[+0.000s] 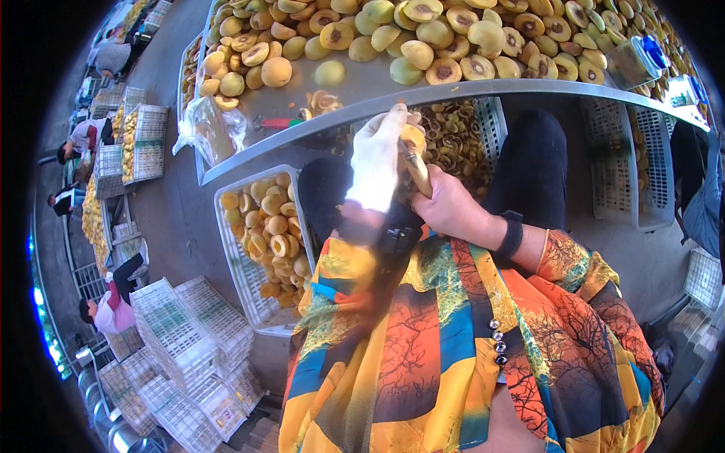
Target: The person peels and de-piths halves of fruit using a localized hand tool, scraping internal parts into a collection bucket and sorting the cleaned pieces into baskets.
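Note:
My left hand [378,153], in a white glove, grips a halved yellow peach [412,137] just inside the metal table's edge. My bare right hand [453,205] is closed around the wooden handle of a small pitting tool [418,169], whose metal end meets the peach's cut face. Under my hands, between my knees, a crate [491,122] holds many peach scraps. Halved peaches [443,72], many with brown centres, are heaped on the metal table ahead of me.
A plastic crate of pitted peach halves [277,226] stands at my left. A plastic bag [218,130] and a red-and-green handle [280,123] lie on the table; a blue-lidded container [634,62] is at its right. Stacked crates [175,328] stand lower left. Several people work farther left.

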Demonstrator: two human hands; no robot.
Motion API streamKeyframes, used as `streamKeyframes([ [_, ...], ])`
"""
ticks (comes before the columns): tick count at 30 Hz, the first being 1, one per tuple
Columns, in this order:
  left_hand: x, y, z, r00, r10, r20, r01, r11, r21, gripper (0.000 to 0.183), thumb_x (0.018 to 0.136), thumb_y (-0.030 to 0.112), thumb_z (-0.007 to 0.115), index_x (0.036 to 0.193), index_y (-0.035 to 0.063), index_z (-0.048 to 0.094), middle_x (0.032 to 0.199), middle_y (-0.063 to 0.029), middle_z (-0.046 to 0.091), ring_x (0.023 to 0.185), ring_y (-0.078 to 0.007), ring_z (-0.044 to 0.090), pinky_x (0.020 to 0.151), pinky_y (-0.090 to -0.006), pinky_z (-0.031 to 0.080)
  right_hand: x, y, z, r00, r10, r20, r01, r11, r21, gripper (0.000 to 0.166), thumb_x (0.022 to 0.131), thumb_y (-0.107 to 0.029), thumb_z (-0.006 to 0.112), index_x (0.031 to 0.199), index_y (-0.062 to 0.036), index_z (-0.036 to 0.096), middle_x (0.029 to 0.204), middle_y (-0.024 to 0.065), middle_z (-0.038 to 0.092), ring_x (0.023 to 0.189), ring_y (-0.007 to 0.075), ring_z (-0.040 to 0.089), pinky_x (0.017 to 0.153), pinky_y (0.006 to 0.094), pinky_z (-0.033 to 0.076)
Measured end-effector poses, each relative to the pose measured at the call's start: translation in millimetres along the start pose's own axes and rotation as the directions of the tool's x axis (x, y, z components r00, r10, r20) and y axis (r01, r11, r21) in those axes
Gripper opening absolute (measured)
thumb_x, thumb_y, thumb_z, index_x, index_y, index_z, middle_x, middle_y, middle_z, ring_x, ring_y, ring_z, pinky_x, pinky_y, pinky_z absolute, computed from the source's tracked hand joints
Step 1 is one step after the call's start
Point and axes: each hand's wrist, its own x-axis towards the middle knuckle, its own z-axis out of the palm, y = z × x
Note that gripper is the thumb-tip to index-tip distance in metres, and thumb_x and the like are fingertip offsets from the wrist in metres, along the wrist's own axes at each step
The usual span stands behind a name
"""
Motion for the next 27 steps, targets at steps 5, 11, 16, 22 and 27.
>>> streamKeyframes([
  [5,-9,-5,-12,0.995,-0.084,0.053,0.097,0.926,-0.365,0.040,0.094,0.034,0.051,0.111,-0.0011,0.056,0.094,-0.0112,0.062,0.079,-0.0222,0.061,0.065,-0.0303,0.051,-5,-24,-7,0.963,0.032,0.267,-0.123,0.936,0.331,0.034,0.082,-0.008,0.050,0.113,0.0022,0.043,0.063,0.0090,0.055,0.041,0.0145,0.052,0.038,0.0285,0.044],
  [11,-12,-8,-1,0.993,0.033,-0.110,-0.050,0.988,-0.149,0.031,0.091,0.026,0.054,0.100,-0.0025,0.062,0.083,-0.0091,0.064,0.069,-0.0178,0.061,0.061,-0.0267,0.049,-5,-22,-4,0.878,0.206,0.431,-0.409,0.792,0.455,0.026,0.084,-0.007,0.049,0.108,0.0006,0.041,0.063,0.0059,0.050,0.041,0.0121,0.046,0.035,0.0277,0.038],
  [16,-8,-11,1,0.998,-0.043,-0.036,0.035,0.980,-0.196,0.034,0.090,0.030,0.055,0.101,-0.0012,0.060,0.085,-0.0114,0.064,0.067,-0.0199,0.060,0.059,-0.0285,0.048,-7,-26,-7,0.817,0.262,0.514,-0.549,0.627,0.553,0.013,0.086,-0.006,0.050,0.093,-0.0058,0.039,0.064,0.0023,0.044,0.043,0.0090,0.042,0.036,0.0265,0.037],
  [22,-12,-2,5,0.982,-0.173,0.080,0.190,0.928,-0.320,0.037,0.091,0.036,0.053,0.102,0.0008,0.057,0.083,-0.0126,0.063,0.066,-0.0224,0.059,0.058,-0.0298,0.048,-10,-15,4,0.928,0.185,0.324,-0.313,0.858,0.408,0.017,0.085,-0.006,0.049,0.100,-0.0034,0.041,0.059,0.0008,0.046,0.040,0.0085,0.044,0.035,0.0246,0.038],
  [27,-11,-8,3,0.995,-0.089,-0.039,0.074,0.958,-0.277,0.034,0.091,0.032,0.055,0.101,-0.0004,0.060,0.082,-0.0119,0.064,0.062,-0.0188,0.059,0.054,-0.0271,0.048,-9,-14,0,0.926,0.146,0.347,-0.298,0.848,0.438,0.016,0.085,-0.005,0.049,0.100,-0.0049,0.044,0.058,-0.0006,0.045,0.039,0.0074,0.042,0.035,0.0239,0.037],
])
